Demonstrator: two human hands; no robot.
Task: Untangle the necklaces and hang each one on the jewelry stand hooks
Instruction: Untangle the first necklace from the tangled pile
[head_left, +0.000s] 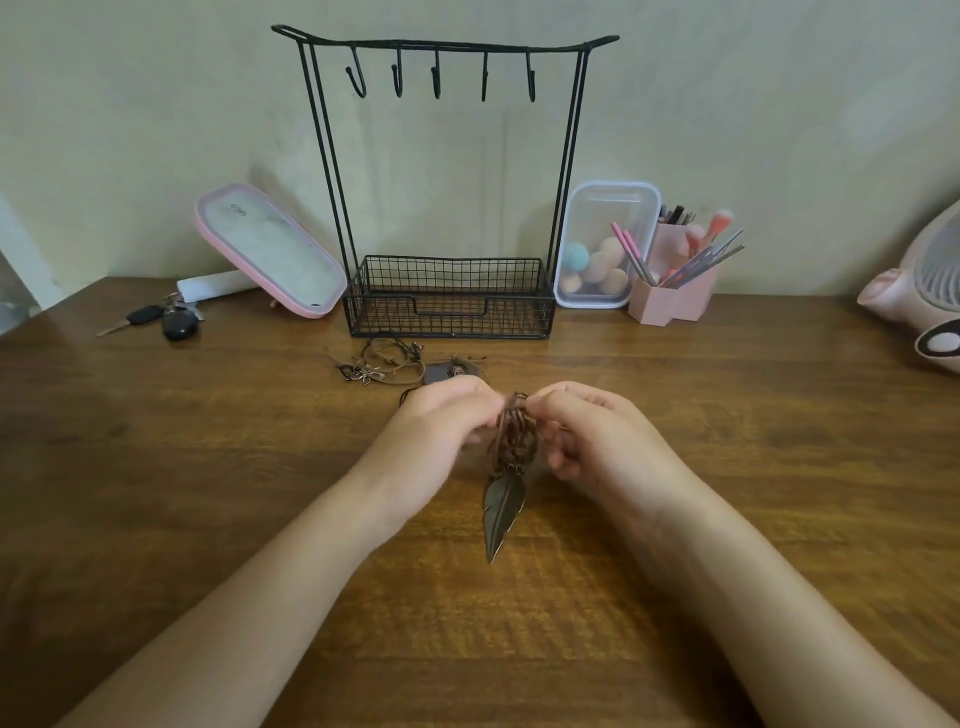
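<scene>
Left hand (441, 421) and right hand (587, 431) pinch feather necklace (511, 467); no writing legible.

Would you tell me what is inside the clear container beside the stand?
Makeup sponges: one teal, several peach. The pink brush holder hides the clear container's lower right corner.

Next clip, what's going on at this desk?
A person is working on a bunched brown necklace with a feather pendant, held over the table: the left hand and the right hand each pinch its cords near the top. More tangled necklaces lie in front of the black jewelry stand, and all five hooks are bare.
</scene>
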